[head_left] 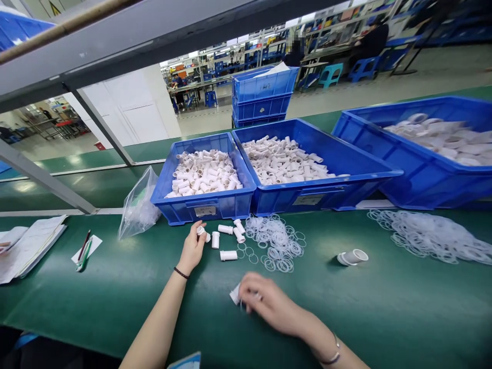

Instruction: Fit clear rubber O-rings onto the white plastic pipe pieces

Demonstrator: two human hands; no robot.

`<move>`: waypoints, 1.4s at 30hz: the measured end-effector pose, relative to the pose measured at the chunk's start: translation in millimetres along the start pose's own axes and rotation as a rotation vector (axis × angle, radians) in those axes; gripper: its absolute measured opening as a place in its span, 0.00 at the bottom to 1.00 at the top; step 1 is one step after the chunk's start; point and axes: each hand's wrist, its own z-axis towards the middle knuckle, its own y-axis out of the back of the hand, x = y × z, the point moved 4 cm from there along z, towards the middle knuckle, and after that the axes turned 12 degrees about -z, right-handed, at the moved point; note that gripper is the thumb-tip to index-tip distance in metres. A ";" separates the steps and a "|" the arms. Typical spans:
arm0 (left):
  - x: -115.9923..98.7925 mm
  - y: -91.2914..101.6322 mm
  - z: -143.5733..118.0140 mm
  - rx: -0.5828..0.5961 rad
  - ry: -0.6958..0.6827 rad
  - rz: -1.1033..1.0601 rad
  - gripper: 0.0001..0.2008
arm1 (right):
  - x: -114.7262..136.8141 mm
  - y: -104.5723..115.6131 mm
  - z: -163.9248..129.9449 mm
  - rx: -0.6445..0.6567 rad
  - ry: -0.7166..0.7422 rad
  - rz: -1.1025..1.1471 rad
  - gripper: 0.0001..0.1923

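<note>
- Left hand (193,249): my thumb and fingers are closed around a white fitting (201,232), lifted just in front of the left bin (177,209).
- Right hand (267,300): blurred. My fingers are curled beside a second fitting (234,294) near me on the worktop (326,312); whether they grip it, or a ring, is not clear.
- Staged parts: five loose fittings (228,255) lie between my left hand and the near ring pile (274,243). Single rings (249,254) lie at its left edge. Whether these fittings carry rings is too small to judge.
- Stock: the left bin and the middle bin (277,201) hold many small white fittings. The right bin (400,171) holds larger white pieces.
- Remaining rings: the near pile is loose and sizeable; a larger ring heap (434,233) lies far right.
- Separate part: one wider white tube (354,257) stands apart, left of that heap.
- Progress: by my judgement, well short of completion. Many rings are unused; which bin, if any, holds finished pieces cannot be confirmed.
</note>
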 end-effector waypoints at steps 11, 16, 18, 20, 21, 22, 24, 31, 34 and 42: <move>13.9 -0.2 -7.2 -0.104 0.017 -0.031 0.16 | -3.7 -26.1 10.5 0.017 0.069 -0.043 0.13; 14.8 -6.0 -8.7 -0.113 0.057 -0.265 0.16 | -12.2 -23.2 15.9 -0.039 0.037 -0.076 0.12; 6.9 -2.9 -18.0 -0.187 0.088 -0.293 0.17 | -13.2 -24.0 16.5 -0.035 0.021 -0.079 0.12; -1.1 -2.6 -31.7 -0.165 0.153 -0.371 0.17 | -14.4 -25.6 16.8 -0.026 0.005 -0.074 0.12; -4.4 -5.3 -39.3 -0.092 0.200 -0.440 0.17 | -15.2 -26.2 17.0 -0.030 -0.001 -0.070 0.12; -7.4 -10.0 -47.2 0.011 0.248 -0.518 0.17 | -16.0 -26.6 17.5 -0.043 -0.003 -0.063 0.12; -12.5 -21.5 -62.5 0.217 0.329 -0.665 0.16 | -18.1 -26.7 18.9 -0.101 0.000 -0.028 0.12; -11.8 -46.7 -81.0 0.225 0.398 -0.748 0.19 | -35.3 -24.8 18.7 -0.384 -0.136 0.114 0.15; -10.2 -50.6 -83.6 0.183 0.365 -0.694 0.18 | -40.9 -24.6 16.9 -0.433 -0.180 0.177 0.16; -10.4 -63.7 -101.0 0.103 0.433 -0.951 0.19 | -48.4 -27.9 17.9 -0.398 -0.300 0.414 0.19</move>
